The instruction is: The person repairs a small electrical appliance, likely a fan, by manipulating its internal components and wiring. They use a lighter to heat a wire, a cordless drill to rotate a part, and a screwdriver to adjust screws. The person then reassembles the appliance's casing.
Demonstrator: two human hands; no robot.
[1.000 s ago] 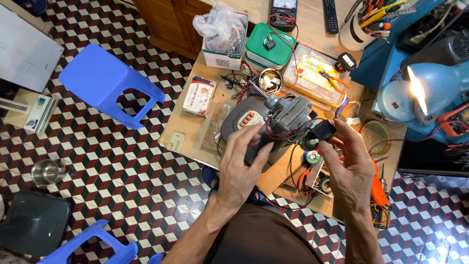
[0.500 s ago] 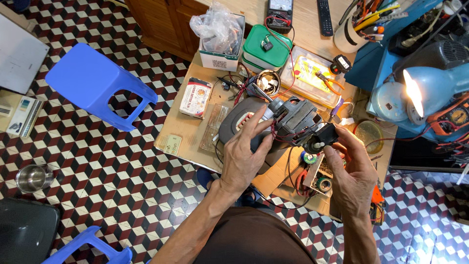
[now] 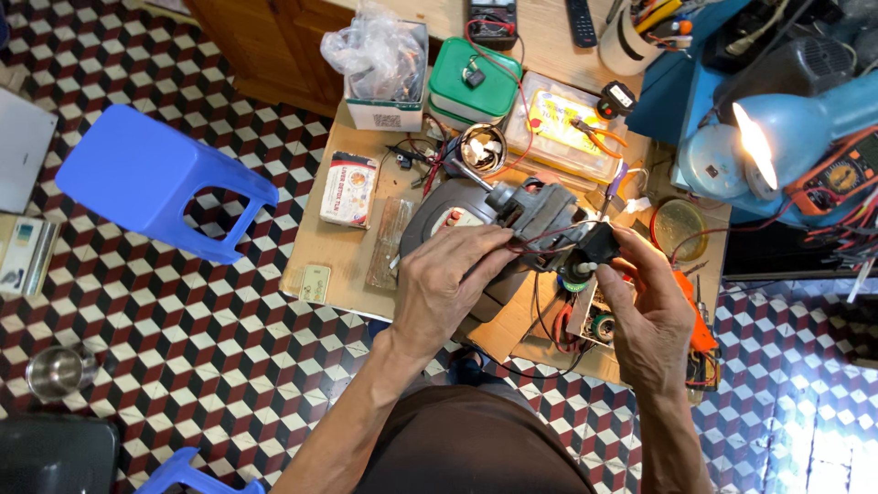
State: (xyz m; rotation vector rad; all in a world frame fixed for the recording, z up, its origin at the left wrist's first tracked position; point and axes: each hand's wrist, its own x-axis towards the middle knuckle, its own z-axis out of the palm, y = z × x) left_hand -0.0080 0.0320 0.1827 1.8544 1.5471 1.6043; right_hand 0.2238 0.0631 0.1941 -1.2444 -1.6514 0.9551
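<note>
A grey electric motor (image 3: 535,215) with thin red wires sits just above a low wooden table (image 3: 340,249). My left hand (image 3: 445,286) grips the motor's near side from below, fingers curled around its body. My right hand (image 3: 647,316) pinches a small black part (image 3: 599,245) at the motor's right end, joined to it by the wires. A dark round housing (image 3: 439,209) lies under the motor.
On the table stand a green box (image 3: 476,82), a clear case of parts (image 3: 567,128), a bag in a carton (image 3: 384,69), a small white packet (image 3: 348,189) and a lit blue lamp (image 3: 768,137). A blue stool (image 3: 160,178) stands left on the chequered floor.
Both hands and the motor stay together; the motor has turned slightly in my grip. The view has shifted a little.
</note>
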